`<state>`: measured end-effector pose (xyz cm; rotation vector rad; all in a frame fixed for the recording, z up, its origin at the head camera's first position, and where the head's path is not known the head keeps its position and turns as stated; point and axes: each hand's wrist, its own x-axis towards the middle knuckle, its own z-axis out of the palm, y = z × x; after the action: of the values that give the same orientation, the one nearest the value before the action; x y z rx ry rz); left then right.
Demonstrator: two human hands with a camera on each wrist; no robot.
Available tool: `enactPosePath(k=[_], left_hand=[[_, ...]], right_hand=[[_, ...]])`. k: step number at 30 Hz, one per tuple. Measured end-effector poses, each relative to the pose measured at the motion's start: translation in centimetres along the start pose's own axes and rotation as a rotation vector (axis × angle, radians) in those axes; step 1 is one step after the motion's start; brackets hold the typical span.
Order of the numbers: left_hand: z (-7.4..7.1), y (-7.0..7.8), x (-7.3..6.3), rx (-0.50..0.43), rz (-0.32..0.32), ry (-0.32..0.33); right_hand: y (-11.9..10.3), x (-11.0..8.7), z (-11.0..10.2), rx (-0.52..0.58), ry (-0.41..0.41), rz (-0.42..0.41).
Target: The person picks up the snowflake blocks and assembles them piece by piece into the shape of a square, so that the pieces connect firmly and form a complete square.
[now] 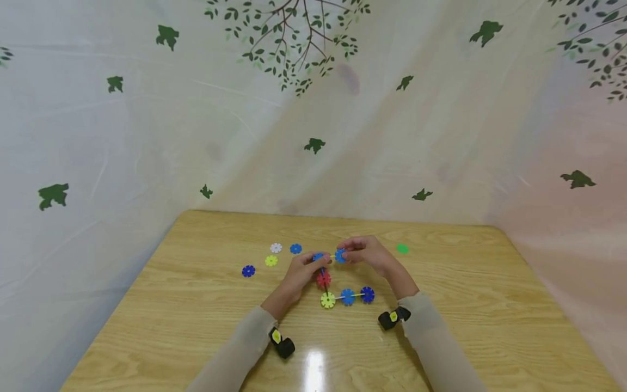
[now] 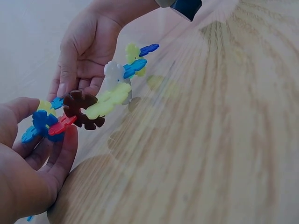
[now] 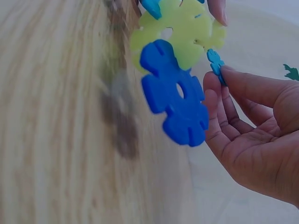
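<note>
A chain of notched plastic discs, slotted edge to edge, is held up between both hands. My left hand [image 1: 299, 273] pinches a blue disc [image 2: 43, 120] at the chain's corner. In my right hand [image 1: 370, 255], thumb and fingers pinch a light blue disc [image 3: 215, 65] at one end; a yellow disc [image 2: 46, 106] stands edge-on between the two hands. From the corner the chain runs through a red disc [image 1: 324, 280], a brown disc [image 2: 83, 110] and a yellow-green disc [image 1: 327, 300]. It then turns right, past another blue disc [image 1: 348, 296], to a dark blue disc [image 3: 173, 93].
Loose on the wooden table [image 1: 196, 326] beyond the left hand lie a white disc [image 1: 276, 247], a blue disc [image 1: 296, 249], a yellow disc [image 1: 271, 261] and a dark blue disc [image 1: 248, 271]. One green disc [image 1: 402, 249] lies right of the right hand. A leaf-patterned curtain [image 1: 245, 163] hangs behind.
</note>
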<state>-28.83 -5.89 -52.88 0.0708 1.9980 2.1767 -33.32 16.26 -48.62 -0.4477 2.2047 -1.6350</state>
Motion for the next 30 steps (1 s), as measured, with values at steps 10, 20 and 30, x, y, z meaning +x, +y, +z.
enactPosePath(k=[10, 20, 30], left_hand=[[-0.13, 0.01, 0.05, -0.008, 0.001, -0.026], [-0.20, 0.08, -0.07, 0.005, 0.002, -0.034], [-0.26, -0.12, 0.16, -0.033, 0.001, -0.009]], right_hand=[[-0.19, 0.02, 0.19, -0.015, 0.010, 0.001], [-0.10, -0.11, 0.36, -0.026, 0.020, -0.018], [0.36, 0.25, 0.61, -0.004, 0.036, -0.047]])
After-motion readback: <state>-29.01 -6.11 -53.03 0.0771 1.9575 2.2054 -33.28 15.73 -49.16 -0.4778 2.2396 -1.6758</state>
